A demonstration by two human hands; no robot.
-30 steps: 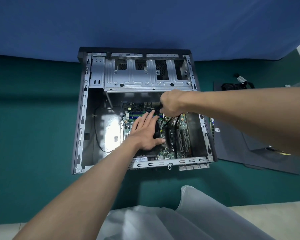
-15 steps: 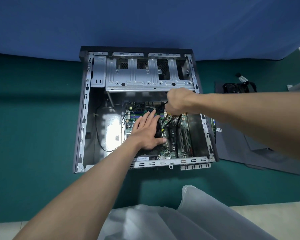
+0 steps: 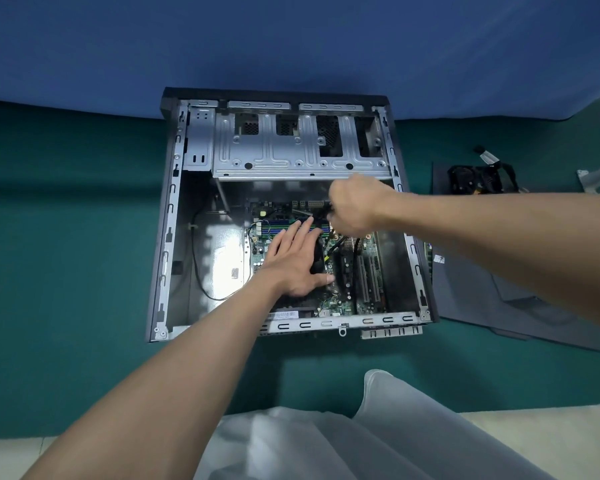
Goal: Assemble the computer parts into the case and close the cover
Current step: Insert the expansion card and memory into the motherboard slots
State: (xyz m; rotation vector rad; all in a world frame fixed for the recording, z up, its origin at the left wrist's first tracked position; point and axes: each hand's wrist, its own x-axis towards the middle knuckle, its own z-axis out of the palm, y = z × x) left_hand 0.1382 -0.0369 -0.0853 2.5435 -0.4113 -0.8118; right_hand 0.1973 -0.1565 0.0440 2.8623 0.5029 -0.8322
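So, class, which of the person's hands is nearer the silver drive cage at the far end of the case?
Right. The right hand grips black cables just under the drive cage's near edge. The left hand rests flat over the motherboard, farther toward the person.

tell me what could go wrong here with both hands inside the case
The right hand grips black cables low over the motherboard; a hard tug could strain a connector. The left hand presses flat on the black cooler, so uneven pressure might flex the board.
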